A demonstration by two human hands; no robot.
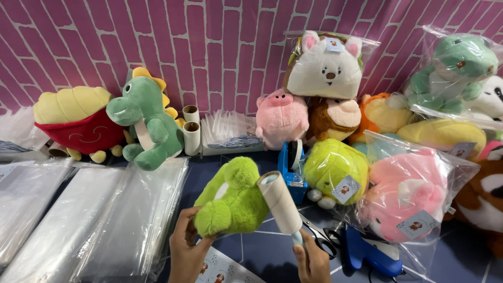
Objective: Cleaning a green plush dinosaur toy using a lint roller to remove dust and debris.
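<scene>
both forearms are cut off by the bottom edge, so only the hands show. the left hand (pixel 184 246) is closed around the lower end of a lime green plush toy (pixel 233 198), thumb and fingers pressed into its fur; the toy is held up above the dark blue table (pixel 262 251), low in the middle of the view, and its face is turned away, so what animal it is stays unclear. the right hand (pixel 313 260) is wrapped around the handle of a lint roller (pixel 280 202), most of that handle hidden in the fist; the roller's paper barrel lies against the toy's right side. black scissors (pixel 320 238) lie partly behind the roller, and a blue tagging gun (pixel 369 254) sits just beside them, partly under a bagged pink plush (pixel 406 196). printed tag sheets (pixel 220 270) at the bottom edge are cut off. a blue tape dispenser (pixel 291 170) stands behind the toy. stacks of clear plastic bags (pixel 99 215) cover the table's left side. along the purple brick-pattern wall (pixel 209 47) stand a green dinosaur plush (pixel 149 126), a pink pig plush (pixel 282 118) and a bagged white plush (pixel 325 65); more bagged toys run off the right edge.
</scene>
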